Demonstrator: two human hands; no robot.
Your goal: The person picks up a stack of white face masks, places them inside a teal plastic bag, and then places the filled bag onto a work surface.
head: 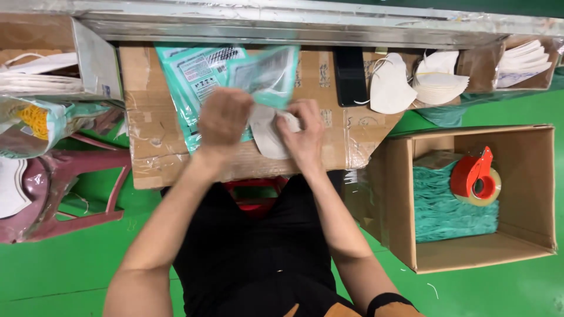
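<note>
On the cardboard worktop [329, 147], the left hand [223, 120] and right hand [305, 138] meet near the front edge, both on a folded mask [267, 138], with a stack of pouches [200, 76] lying behind them toward the back edge. Loose masks [390, 88] and a mask stack [440, 85] sit at the worktop's back right corner. On the floor to the right stands an open carton [529, 235] with a tape dispenser [476, 176] in it, resting on packed pouches [440, 214]; a chair [70, 194] stands left.

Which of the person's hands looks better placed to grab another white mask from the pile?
Probably the right hand. It sits nearer the stack of white masks at the table's right end, while the left hand grips the teal pouch. The right hand does pinch the white mask now, though.
</note>
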